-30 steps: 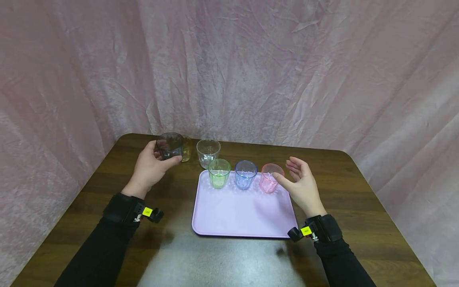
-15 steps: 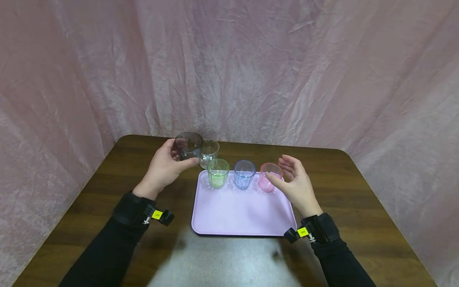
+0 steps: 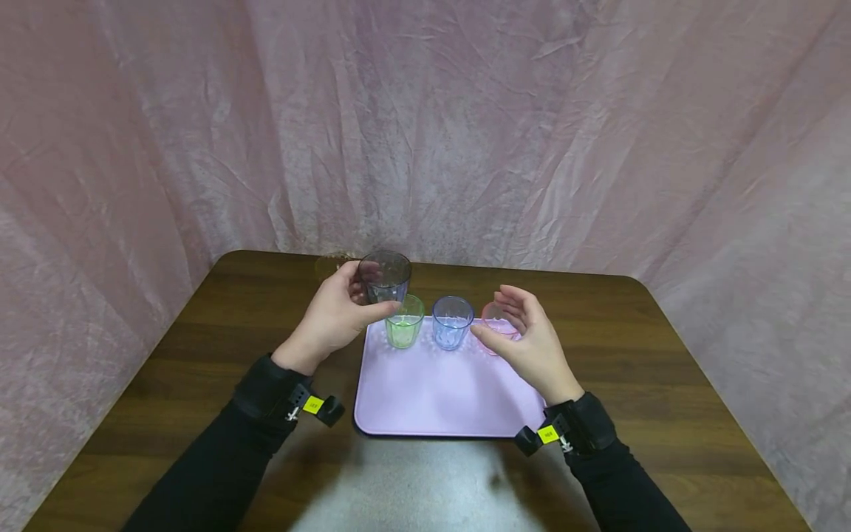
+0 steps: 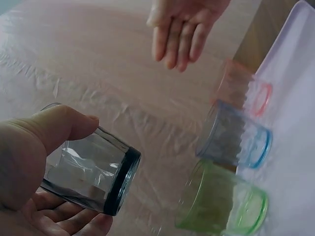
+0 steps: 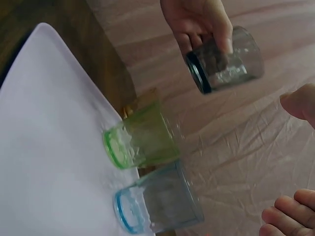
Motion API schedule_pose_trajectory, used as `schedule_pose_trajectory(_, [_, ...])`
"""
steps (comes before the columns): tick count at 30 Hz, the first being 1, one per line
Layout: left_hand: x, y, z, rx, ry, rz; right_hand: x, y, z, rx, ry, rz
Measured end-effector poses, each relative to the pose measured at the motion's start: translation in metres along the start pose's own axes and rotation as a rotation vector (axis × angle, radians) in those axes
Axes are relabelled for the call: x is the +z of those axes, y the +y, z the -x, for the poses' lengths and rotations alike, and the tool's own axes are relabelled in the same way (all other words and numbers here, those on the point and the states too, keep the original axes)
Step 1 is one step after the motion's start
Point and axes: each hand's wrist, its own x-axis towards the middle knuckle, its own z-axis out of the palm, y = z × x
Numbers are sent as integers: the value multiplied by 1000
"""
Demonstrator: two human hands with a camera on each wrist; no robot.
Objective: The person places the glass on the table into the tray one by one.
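Observation:
A dark grey tumbler [image 3: 384, 267] is held in the air by my left hand [image 3: 327, 322], thumb on the near side and fingers around the back. In the left wrist view the grey tumbler's thick base [image 4: 120, 184] faces right. Three tumblers stand upright in a row along the far edge of the lilac tray [image 3: 445, 403]: green [image 3: 403, 334], blue [image 3: 453, 325] and pink [image 3: 490, 316]. My right hand [image 3: 537, 347] hovers in front of the pink one, partly covering it, with thumb and fingers apart and nothing between them.
A yellowish tumbler [image 3: 329, 264] stands behind my left hand, mostly hidden. The wooden table [image 3: 665, 384] extends around the tray. A pink curtain [image 3: 452, 133] hangs behind the table.
My left hand has carried the grey tumbler to the right, from beside the yellowish tumbler to behind the green one, covering the clear tumbler. My right hand has shifted slightly left.

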Motion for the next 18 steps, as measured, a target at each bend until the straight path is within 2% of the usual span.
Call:
schedule_pose_trajectory(12, [30,13,4,15,-83,41,16,-11,0,-31,-56,-54])
schedule_pose_trajectory(18, [47,17,6,50,-130,64,23,-17,-1,-51,-87,-69])
